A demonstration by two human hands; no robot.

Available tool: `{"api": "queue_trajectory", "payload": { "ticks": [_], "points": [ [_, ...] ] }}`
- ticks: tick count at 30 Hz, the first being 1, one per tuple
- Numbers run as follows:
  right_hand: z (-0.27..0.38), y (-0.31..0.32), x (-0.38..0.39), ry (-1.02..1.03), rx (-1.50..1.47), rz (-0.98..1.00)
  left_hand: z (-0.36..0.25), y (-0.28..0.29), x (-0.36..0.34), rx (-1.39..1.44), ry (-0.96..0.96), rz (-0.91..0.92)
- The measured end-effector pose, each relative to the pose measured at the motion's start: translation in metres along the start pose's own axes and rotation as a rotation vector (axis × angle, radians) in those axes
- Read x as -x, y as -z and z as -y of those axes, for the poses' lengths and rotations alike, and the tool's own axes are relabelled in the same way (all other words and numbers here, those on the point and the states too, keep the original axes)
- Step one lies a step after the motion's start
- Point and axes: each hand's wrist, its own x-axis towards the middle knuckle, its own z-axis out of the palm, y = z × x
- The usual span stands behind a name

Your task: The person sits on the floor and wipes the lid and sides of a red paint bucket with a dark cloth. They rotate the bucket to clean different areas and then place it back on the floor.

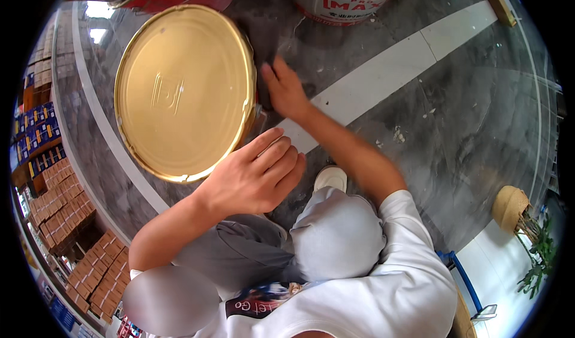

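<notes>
Grey marbled flooring [473, 104] surrounds the gold metal lid [185, 98]. Your left hand [257, 173] curls beside it; whether it or your right hand [287, 92] pinches anything, I cannot tell. Mind the edge.

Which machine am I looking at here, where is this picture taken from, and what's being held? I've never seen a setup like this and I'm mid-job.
There's no machine: these are a person's bare hands. The single picture comes from a fisheye camera on their head, looking down, so straight edges bend near the rim.

On the grey floor stand a large gold-topped container and, farther away, a red and white bucket. The left hand, fingers curled, is by the gold top's near right edge. The right hand, slightly blurred, is by the container's right side. I can't tell whether either hand holds anything. Stacked cartons stand at the left.
</notes>
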Motion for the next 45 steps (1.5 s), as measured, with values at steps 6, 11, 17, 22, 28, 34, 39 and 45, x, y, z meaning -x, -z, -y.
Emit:
{"api": "queue_trajectory", "payload": {
  "ticks": [6,11,17,22,28,34,39,45],
  "points": [
    [-0.091,0.0,0.067,-0.31,-0.09,-0.141,0.016,-0.012,-0.011,-0.164,0.14,0.134],
    [-0.067,-0.007,0.039,-0.195,-0.223,-0.114,0.016,-0.013,-0.01,-0.211,0.181,0.231],
    [-0.012,0.002,-0.034,0.17,-0.13,0.074,0.016,-0.012,-0.014,-0.147,0.208,0.209],
    [-0.089,0.011,-0.008,-0.494,-0.176,0.015,0.016,-0.011,-0.015,-0.157,0.203,0.206],
    [-0.099,-0.009,0.048,-0.355,-0.126,-0.247,0.016,-0.01,-0.014,-0.19,0.197,0.24],
    [-0.013,-0.002,-0.018,0.032,-0.19,0.017,0.018,-0.016,-0.009,-0.181,0.161,0.174],
    [-0.038,0.006,-0.074,-0.218,-0.281,0.155,0.017,-0.011,-0.016,-0.151,0.2,0.193],
    [-0.117,0.017,-0.001,-0.635,-0.139,-0.036,0.014,-0.009,-0.016,-0.217,0.23,0.213]
  ]
}}
